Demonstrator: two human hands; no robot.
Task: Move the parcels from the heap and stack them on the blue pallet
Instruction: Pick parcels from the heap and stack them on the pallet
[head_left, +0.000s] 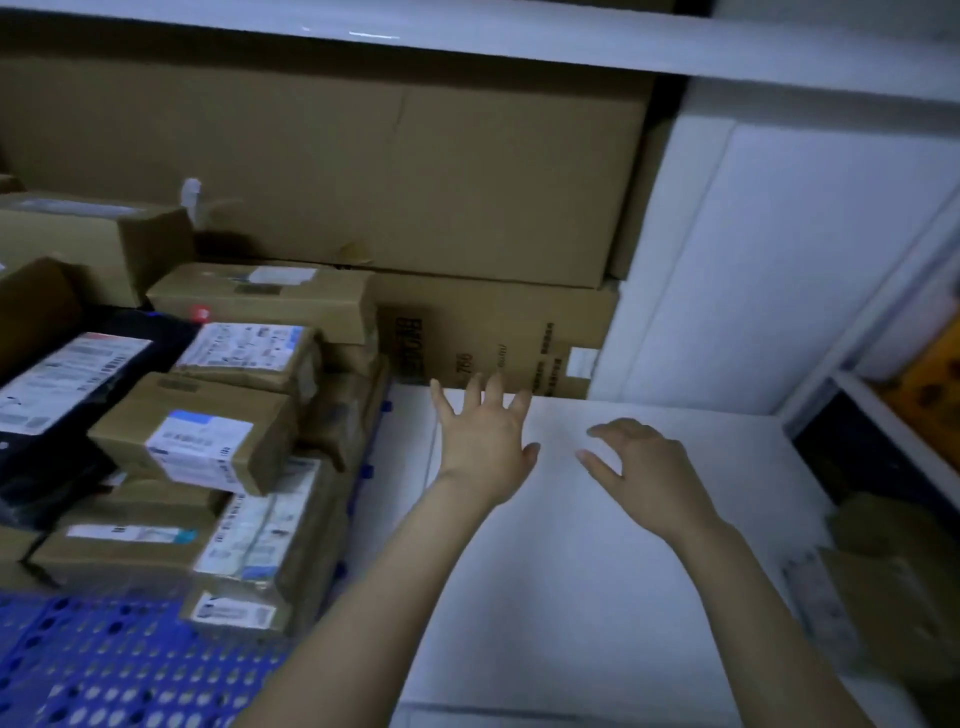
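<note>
Several brown cardboard parcels (208, 447) with white labels are stacked on the blue perforated pallet (104, 660) at the lower left. A dark plastic-wrapped parcel (62, 379) lies at the left of the stack. To the right of the stack lies a large white flat surface (597, 571). My left hand (485, 436) reaches over it with fingers spread and straight, holding nothing. My right hand (644, 460) hovers beside it, fingers loosely curled, also holding nothing.
Large brown cartons (415, 187) stand against the back wall under a white shelf board (571, 47). A white panel (779, 260) rises at the right. More cardboard (893, 587) lies at the lower right, and an orange package (930, 395) sits further right.
</note>
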